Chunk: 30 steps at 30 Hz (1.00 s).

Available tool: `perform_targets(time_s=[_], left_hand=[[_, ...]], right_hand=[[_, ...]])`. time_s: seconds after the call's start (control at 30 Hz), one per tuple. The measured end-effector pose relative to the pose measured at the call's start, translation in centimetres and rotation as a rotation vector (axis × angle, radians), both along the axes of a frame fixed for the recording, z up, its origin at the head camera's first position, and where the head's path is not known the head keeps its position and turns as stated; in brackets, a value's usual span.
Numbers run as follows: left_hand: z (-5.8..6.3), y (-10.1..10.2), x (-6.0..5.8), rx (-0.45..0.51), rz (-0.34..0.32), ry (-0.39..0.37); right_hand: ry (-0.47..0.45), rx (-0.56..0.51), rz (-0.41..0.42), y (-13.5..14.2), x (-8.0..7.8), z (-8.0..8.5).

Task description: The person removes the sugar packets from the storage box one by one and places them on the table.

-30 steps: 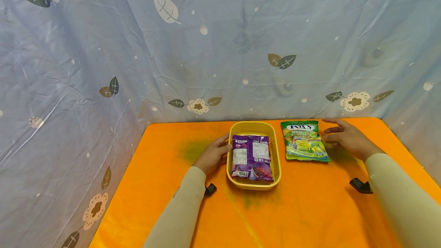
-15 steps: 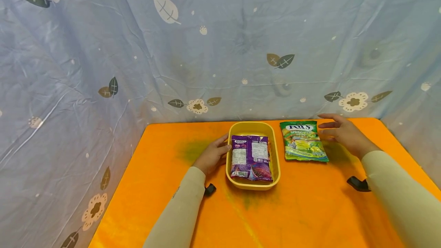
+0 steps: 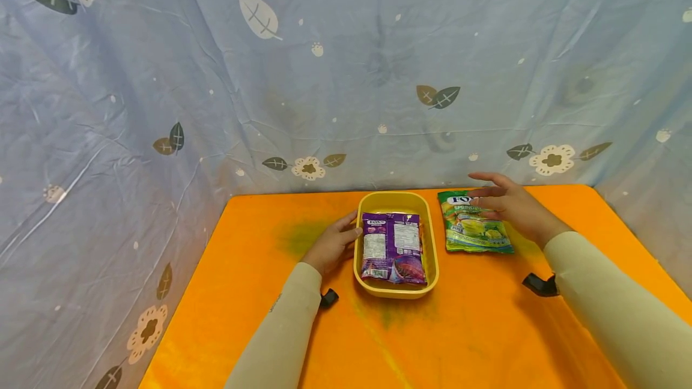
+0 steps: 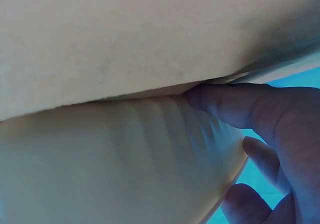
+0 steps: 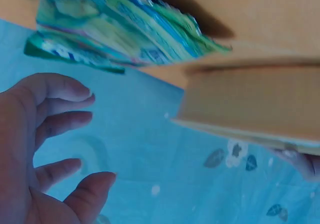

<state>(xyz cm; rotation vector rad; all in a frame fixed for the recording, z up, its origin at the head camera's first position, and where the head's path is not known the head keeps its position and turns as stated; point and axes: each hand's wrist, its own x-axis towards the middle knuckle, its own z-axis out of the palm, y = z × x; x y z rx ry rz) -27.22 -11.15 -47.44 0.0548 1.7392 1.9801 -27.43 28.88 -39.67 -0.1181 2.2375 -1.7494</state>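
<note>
A yellow plastic tub (image 3: 397, 294) stands on the orange tabletop, with a purple Fox's candy bag (image 3: 397, 251) lying inside, printed back upward. My left hand (image 3: 331, 246) rests against the tub's left side; the left wrist view shows its fingers along the ribbed wall (image 4: 100, 164). To the right of the tub lies a green Fox's candy bag (image 3: 476, 233). Over its upper right part hovers my right hand (image 3: 516, 206), fingers spread, covering some of the lettering. In the right wrist view, space separates the right hand's fingers from the green bag (image 5: 110, 24).
An orange cloth (image 3: 243, 317) covers the table. Behind it and along both sides hangs a blue-grey curtain (image 3: 335, 77) with leaf and flower prints. Black wrist mounts show below the left sleeve (image 3: 286, 329) and the right sleeve (image 3: 611, 293).
My right hand has moved left from beside the green candy bag to over its upper right part. The left hand, the tub and both bags stay in place.
</note>
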Motion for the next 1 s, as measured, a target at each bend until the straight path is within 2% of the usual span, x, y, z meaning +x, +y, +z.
perform_targets(time_s=[0.2,0.53,1.0], left_hand=[[-0.1,0.0,-0.1,0.019,-0.01,0.005],[0.0,-0.1,0.0,0.009,-0.018,0.007],[0.4,-0.1,0.1,0.004,-0.015,0.004]], right_hand=[[-0.035,-0.059,0.005,-2.0,-0.4,0.7],[-0.037,-0.106,0.105,-5.1,-0.5,1.5],[-0.122,-0.132,0.176,-8.9,0.3,1.6]])
